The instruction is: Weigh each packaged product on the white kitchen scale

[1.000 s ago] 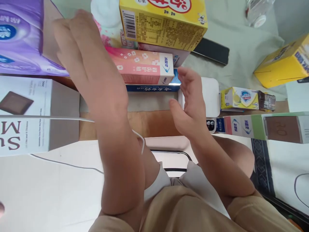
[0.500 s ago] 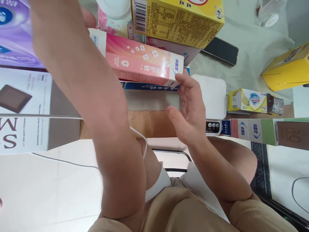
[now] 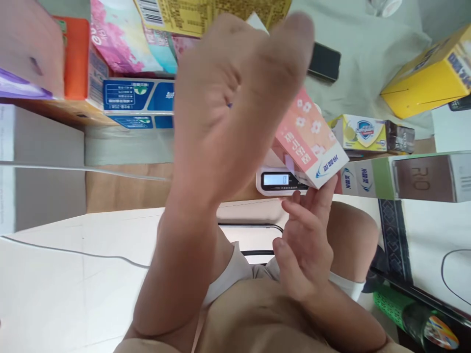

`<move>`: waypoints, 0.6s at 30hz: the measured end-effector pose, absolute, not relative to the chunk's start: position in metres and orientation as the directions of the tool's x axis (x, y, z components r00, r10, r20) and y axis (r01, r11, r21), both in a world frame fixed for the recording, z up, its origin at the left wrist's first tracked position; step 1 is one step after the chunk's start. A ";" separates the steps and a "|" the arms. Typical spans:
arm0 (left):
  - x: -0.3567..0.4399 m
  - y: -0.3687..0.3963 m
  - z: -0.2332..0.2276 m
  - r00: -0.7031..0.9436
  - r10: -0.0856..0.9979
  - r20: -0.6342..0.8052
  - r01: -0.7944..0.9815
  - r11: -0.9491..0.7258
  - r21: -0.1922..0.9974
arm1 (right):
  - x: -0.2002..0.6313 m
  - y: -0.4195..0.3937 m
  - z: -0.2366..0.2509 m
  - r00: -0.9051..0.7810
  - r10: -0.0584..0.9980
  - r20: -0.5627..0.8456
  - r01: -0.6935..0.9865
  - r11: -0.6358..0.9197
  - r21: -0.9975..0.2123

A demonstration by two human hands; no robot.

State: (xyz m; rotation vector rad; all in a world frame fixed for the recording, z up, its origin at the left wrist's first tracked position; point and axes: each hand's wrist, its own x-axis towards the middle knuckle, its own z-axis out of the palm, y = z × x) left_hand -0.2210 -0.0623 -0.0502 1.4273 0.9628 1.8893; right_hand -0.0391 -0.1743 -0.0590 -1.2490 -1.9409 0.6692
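Observation:
My left hand (image 3: pixel 224 113) is closed around the far end of a pink toothpaste box (image 3: pixel 307 125), held slanting over a white digital scale (image 3: pixel 260 182). The back part of the box and most of the scale are hidden behind this hand. Below the box's near white end is my right hand (image 3: pixel 309 235), palm up, thumb spread away. Its fingertips touch that end without wrapping round it. Part of the scale's lit display (image 3: pixel 275 179) shows between the two hands.
Blue toothpaste boxes (image 3: pixel 128 95) and an orange box (image 3: pixel 76 59) are at the left. A yellow printed box (image 3: pixel 191 17) and a phone (image 3: pixel 326 63) lie further back. On the right are a yellow soap box (image 3: pixel 364 132) and a row of boxes (image 3: pixel 379 179) along the edge.
My left hand has brought the pink toothpaste box rightward and nearer, over the scale, turning it at a slant. My right hand has moved down toward my body. The whole view has shifted.

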 end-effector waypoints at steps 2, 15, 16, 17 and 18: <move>-0.200 -0.056 -0.048 -0.282 0.792 0.542 0.056 -0.550 0.833 | -0.026 -0.178 -0.062 -0.261 0.920 0.293 0.562 0.392 -0.729; -0.162 0.020 -0.102 -0.090 0.713 0.695 0.190 -0.673 0.715 | 0.001 -0.180 -0.072 -0.340 0.889 0.306 0.623 0.457 -0.635; -0.162 0.022 -0.104 -0.068 0.713 0.698 0.223 -0.671 0.707 | 0.002 -0.177 -0.072 -0.343 0.886 0.312 0.621 0.462 -0.633; -0.162 0.023 -0.105 -0.045 0.715 0.697 0.251 -0.667 0.701 | 0.003 -0.175 -0.072 -0.344 0.885 0.314 0.620 0.465 -0.631; -0.163 0.024 -0.107 -0.027 0.719 0.694 0.272 -0.663 0.697 | 0.005 -0.173 -0.073 -0.348 0.883 0.315 0.619 0.469 -0.630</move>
